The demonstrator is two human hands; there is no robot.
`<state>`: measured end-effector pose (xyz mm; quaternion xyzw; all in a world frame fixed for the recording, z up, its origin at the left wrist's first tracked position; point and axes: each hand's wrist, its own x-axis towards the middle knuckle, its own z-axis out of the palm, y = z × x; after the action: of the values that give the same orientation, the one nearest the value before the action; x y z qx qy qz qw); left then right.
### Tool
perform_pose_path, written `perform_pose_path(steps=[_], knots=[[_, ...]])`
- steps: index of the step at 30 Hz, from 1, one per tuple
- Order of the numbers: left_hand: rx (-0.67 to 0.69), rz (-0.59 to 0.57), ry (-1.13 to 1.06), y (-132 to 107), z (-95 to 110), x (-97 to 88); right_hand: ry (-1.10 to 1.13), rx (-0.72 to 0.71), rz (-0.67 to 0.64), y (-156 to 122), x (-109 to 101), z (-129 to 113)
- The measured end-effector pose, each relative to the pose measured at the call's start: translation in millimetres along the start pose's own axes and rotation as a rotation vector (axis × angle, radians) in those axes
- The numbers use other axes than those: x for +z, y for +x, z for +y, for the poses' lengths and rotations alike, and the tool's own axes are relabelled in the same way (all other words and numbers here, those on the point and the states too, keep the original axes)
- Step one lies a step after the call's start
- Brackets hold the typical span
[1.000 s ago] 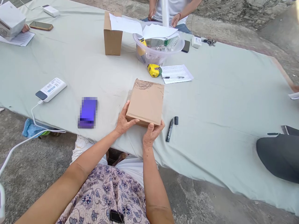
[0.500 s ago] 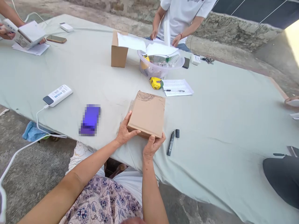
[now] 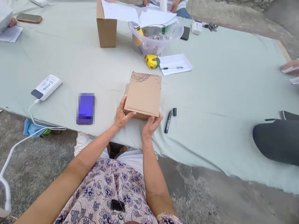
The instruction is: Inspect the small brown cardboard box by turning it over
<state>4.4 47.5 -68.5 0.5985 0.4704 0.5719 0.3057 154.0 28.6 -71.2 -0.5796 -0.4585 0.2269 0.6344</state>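
Note:
A flat brown cardboard box [image 3: 143, 93] with black scribbles on its far edge lies on the pale green cloth [image 3: 221, 87]. My left hand [image 3: 121, 115] grips its near left corner, thumb on top. At the near right corner my right hand [image 3: 150, 125] holds the box's front edge with its thumb on the lid. A black marker [image 3: 167, 122] and its loose cap [image 3: 174, 111] lie just right of the box.
A purple phone [image 3: 85, 108] and a white power bank [image 3: 46, 87] with a cable lie left. Beyond the box are a yellow tape measure [image 3: 151, 61], a sheet with a pen [image 3: 175, 63], a clear tub [image 3: 153, 39] and an upright carton [image 3: 106, 26]. Other people's hands work at the far edges.
Both hands keep the same hold on the box. Only the camera has swung up and back down; the box and the marker stay put.

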Motion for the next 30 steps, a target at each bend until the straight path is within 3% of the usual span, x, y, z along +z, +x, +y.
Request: perform_pose_path(steps=[4, 8, 14, 17, 21, 23, 25, 27, 30], knots=[[-0.016, 0.027, -0.027, 4, -4, -1.2, 0.001, -0.027, 0.023, 0, 5, 1], [-0.017, 0.097, -0.05, 9, -6, -3.4, 0.013, -0.089, -0.045, 3, 7, -5], [-0.017, 0.155, -0.25, 13, 4, 4.5, -0.106, -0.354, -0.091, 7, -17, -46], [-0.174, 0.081, -0.447, 6, 21, 11.6, -0.234, -0.419, -0.11, 15, -33, -70], [-0.548, -0.057, -0.518, -6, 37, 4.5, -0.45, -0.483, -0.257, 33, -35, -84], [-0.675, -0.1, -0.469, -13, 41, -9.4, -0.527, -0.522, -0.359, 37, -30, -86], [-0.71, -0.129, -0.344, -19, 43, -26.8, -0.562, -0.543, -0.424, 36, -23, -87], [-0.656, -0.109, -0.13, -23, 45, -43.5, -0.569, -0.547, -0.448, 33, -19, -88], [-0.417, -0.022, 0.138, -19, 51, -59.9, -0.573, -0.548, -0.459, 29, -15, -89]])
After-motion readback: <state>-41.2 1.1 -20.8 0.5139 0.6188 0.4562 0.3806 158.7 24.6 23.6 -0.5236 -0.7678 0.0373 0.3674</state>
